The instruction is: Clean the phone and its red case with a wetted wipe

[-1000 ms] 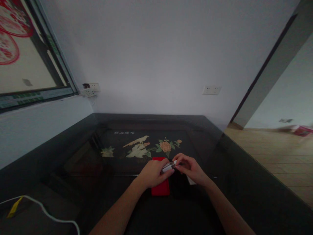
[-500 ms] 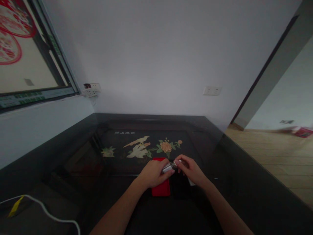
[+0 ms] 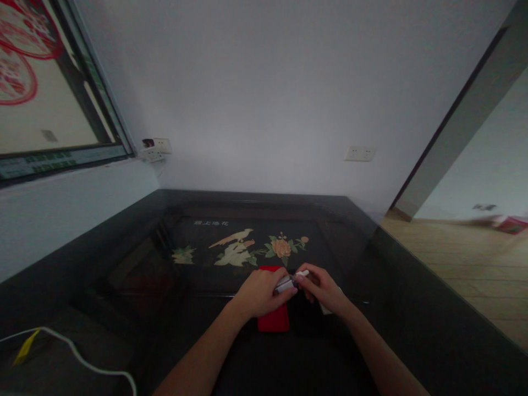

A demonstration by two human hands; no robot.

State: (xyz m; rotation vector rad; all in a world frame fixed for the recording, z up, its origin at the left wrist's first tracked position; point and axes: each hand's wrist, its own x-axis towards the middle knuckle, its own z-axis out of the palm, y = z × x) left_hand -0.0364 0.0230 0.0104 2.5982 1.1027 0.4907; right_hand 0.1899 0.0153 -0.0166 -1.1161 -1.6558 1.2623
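Both my hands meet over the middle of a dark glass-topped table (image 3: pixel 412 308). My left hand (image 3: pixel 259 291) is closed round a small silvery-white object (image 3: pixel 284 284), gripping its lower end. My right hand (image 3: pixel 324 287) pinches the object's upper white tip (image 3: pixel 303 273) with its fingers pressed together. What the object is stays unclear in the dim light. Under my left hand lies a flat red rectangular item (image 3: pixel 273 319) on the table. A pale scrap (image 3: pixel 325 309) shows beneath my right wrist.
An inlaid bird and flower picture (image 3: pixel 243 250) decorates the table top behind my hands. A white cable with a yellow tag (image 3: pixel 61 344) lies at the front left. Wall sockets (image 3: pixel 358 153) sit on the back wall. A window (image 3: pixel 49 99) is at left, a wooden floor (image 3: pixel 466 269) at right.
My hands stayed together on the small object; the right fingers shifted slightly along its tip. The view drifted a little.
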